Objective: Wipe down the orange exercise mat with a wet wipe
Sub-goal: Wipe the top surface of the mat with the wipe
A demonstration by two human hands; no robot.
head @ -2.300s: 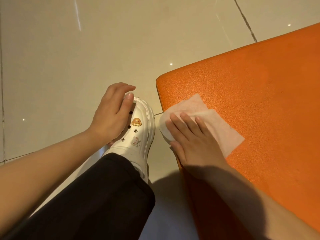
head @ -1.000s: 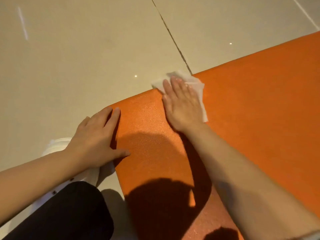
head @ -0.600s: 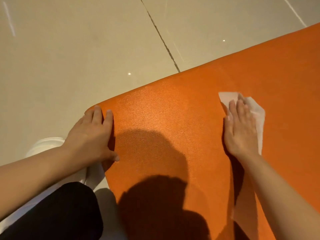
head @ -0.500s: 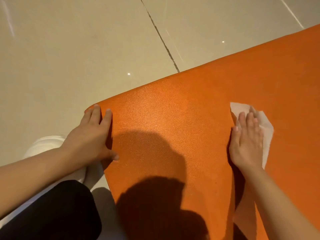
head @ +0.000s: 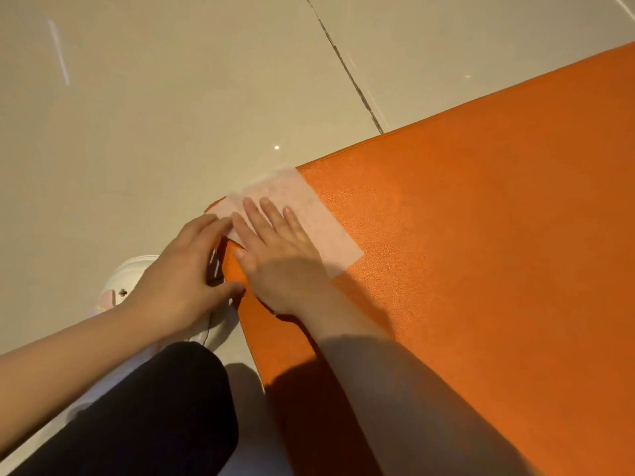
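The right hand (head: 278, 266) has slid back from the middle of the orange mat (head: 481, 269) to its near corner — fingers straight, a little apart, pressing the wet wipe (head: 309, 214) flat there. The left hand (head: 185, 280) still holds the mat's edge beside it, fingers together, thumb on the side.

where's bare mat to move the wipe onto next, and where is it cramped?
Free: the broad stretch of orange mat right of the wet wipe, out to the far edge along the tile floor. Crowded: the near-left corner, where the right hand presses the wipe flat and the left hand rests at the mat's edge, beside the white shoe.
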